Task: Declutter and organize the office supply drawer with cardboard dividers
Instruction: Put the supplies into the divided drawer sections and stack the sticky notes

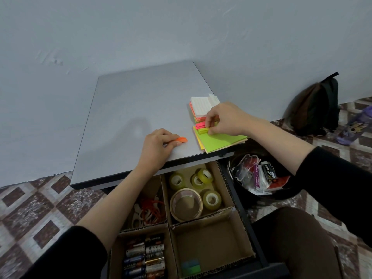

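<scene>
Both arms reach forward, forearms bare. The left hand (159, 143) lies knuckles up, fingers curled, pinching a small orange pad (181, 140). The right hand (225, 118), further forward, pinches a thin green pad (202, 130) between thumb and fingertips.

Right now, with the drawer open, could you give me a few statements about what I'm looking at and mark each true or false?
1. The left hand holds a small orange pad on the desk top. True.
2. The batteries share a compartment with the tape rolls. False: cardboard dividers keep them apart, batteries near left, tape rolls far right.
3. The right hand pinches small sticky notes lying on the green pad. True.
4. The backpack stands on the desk top. False: it stands on the floor against the wall.
</scene>
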A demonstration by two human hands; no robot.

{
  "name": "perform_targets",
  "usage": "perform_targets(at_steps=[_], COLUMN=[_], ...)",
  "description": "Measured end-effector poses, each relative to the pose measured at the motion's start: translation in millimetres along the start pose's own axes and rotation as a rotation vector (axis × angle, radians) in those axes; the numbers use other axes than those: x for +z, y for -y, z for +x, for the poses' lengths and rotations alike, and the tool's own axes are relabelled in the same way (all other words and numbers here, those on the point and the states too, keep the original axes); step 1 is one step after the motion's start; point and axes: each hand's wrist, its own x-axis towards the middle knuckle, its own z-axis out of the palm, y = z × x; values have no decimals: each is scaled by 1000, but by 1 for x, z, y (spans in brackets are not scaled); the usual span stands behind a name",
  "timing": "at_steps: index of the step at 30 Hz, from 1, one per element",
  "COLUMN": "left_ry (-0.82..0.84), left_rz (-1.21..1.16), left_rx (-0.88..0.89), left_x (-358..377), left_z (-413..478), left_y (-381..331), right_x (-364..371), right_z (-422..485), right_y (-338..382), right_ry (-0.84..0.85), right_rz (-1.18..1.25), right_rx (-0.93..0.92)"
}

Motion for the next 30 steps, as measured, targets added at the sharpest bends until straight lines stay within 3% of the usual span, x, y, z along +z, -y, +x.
perform_targets(at_steps=[23, 30], left_ry=[9, 1], left_rz=[0, -3], left_rx=[-24, -8], left_x=[1, 1], left_z=[0, 0], left_y=[2, 2], right_x=[-4, -5], right_z=[-5, -3], right_y=[3, 7], right_ry=[63, 93], right_rz=[131, 49], right_rx=[-3, 14])
